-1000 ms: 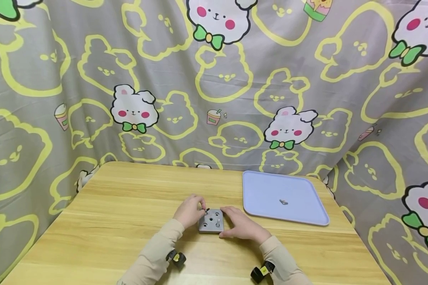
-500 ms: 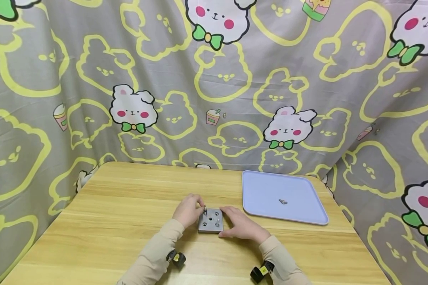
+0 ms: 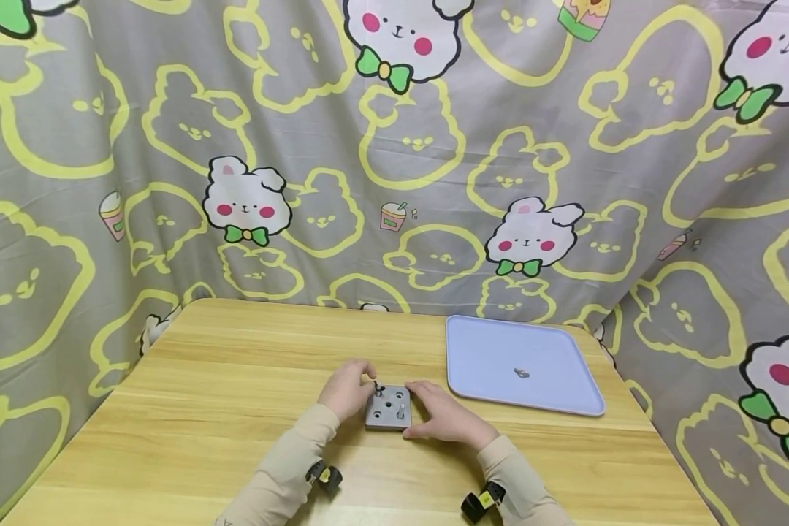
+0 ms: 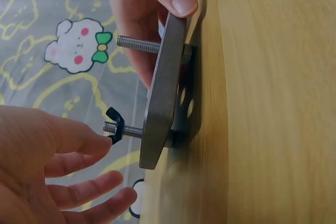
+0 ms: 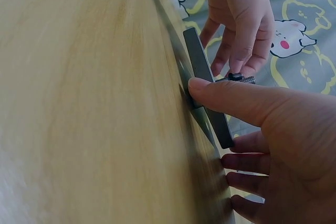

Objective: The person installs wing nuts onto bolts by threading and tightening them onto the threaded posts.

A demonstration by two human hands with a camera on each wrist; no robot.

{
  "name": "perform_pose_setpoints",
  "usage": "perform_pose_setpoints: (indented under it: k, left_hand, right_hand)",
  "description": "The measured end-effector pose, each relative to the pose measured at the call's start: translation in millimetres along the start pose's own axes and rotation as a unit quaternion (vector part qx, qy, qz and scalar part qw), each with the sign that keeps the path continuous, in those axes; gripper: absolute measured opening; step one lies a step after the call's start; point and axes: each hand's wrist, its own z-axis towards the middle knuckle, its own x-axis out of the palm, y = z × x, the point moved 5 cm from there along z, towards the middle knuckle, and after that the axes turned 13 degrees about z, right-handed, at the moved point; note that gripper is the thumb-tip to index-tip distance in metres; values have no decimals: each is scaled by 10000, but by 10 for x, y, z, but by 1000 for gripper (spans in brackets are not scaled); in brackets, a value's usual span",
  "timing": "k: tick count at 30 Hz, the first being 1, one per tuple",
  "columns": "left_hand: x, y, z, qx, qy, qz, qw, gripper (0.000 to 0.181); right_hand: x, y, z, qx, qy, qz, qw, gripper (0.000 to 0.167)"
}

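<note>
A square grey metal plate [image 3: 389, 418] with several holes lies on the table, with two threaded bolts standing through it. A black wing nut [image 4: 118, 124] sits partway along one bolt [image 4: 134, 131], apart from the plate's face. My left hand [image 3: 347, 389] has its thumb and index finger at one wing of this nut, its other fingers held loosely away. The other bolt [image 4: 137, 44] carries no nut. My right hand [image 3: 448, 415] grips the plate's right side between thumb and fingers; the thumb [image 5: 231, 98] lies along the edge in the right wrist view.
A pale blue tray [image 3: 493, 391] stands at the table's back right. Small metal hardware [image 3: 522, 372] lies on it. The wooden table [image 3: 250, 351] stretches around the plate, and a patterned curtain [image 3: 329, 219] hangs behind and at both sides.
The wing nut's wings have turned on the bolt, and my left fingers have shifted slightly back from it to the left. My right hand and the plate stay in place.
</note>
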Motion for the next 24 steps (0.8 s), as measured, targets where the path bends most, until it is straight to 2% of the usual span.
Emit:
perform_pose_setpoints:
  k: [3,6,9,13,16,19,24]
  left_hand:
    - [-21,9,0,-80,-126,105,9998,13]
    - [-19,2,1,-39,-79,109,9999,13]
    - [-12,-16,0,55,129,-91,9999,8]
    - [0,-40,-7,178,488,-404,9978,15]
    - [7,-46,-13,215,606,-462,9969,15]
    - [9,-39,-15,178,553,-433,9974,12]
    - [-12,-17,-11,84,148,-212,9996,12]
  right_hand:
    - [3,-3,1,-14,4,-4,10000,93]
    - [5,-5,2,-21,13,-15,10000,93]
    - [4,-6,3,-14,21,-22,10000,93]
    - [6,-10,3,13,42,-23,10000,92]
    - [6,-11,2,17,46,-27,10000,92]
    - [5,-6,0,-23,36,-47,10000,92]
    - [3,6,-4,-73,11,-61,10000,92]
